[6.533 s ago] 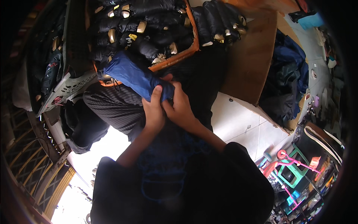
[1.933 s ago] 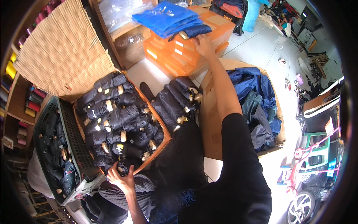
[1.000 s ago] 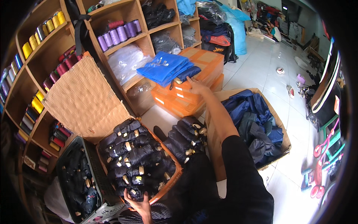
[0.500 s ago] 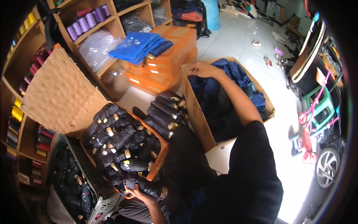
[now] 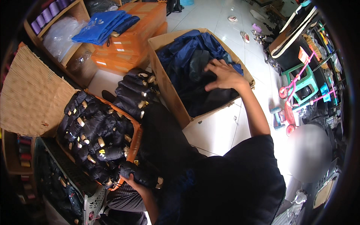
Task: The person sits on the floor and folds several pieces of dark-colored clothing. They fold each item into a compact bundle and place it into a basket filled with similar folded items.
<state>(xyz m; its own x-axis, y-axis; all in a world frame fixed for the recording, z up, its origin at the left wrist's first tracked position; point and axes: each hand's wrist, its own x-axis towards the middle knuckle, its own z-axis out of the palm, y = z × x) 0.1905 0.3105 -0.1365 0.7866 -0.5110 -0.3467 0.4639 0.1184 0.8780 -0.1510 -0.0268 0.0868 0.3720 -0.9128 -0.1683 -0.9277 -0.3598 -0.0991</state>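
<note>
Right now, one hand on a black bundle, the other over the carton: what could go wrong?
1. The left hand grips a black bundle by the orange-edged box; if the hold is loose, it might slip.
2. The right hand is spread over rumpled, overlapping cloth in the carton; fingers might catch more than one piece.
3. The box is packed with similar bundles; a knock might dislodge one.

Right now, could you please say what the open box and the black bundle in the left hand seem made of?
The open box looks like matte cardboard, given its thin brown walls; the black bundle is probably synthetic fabric, faintly glossy along its wrinkles.
</note>
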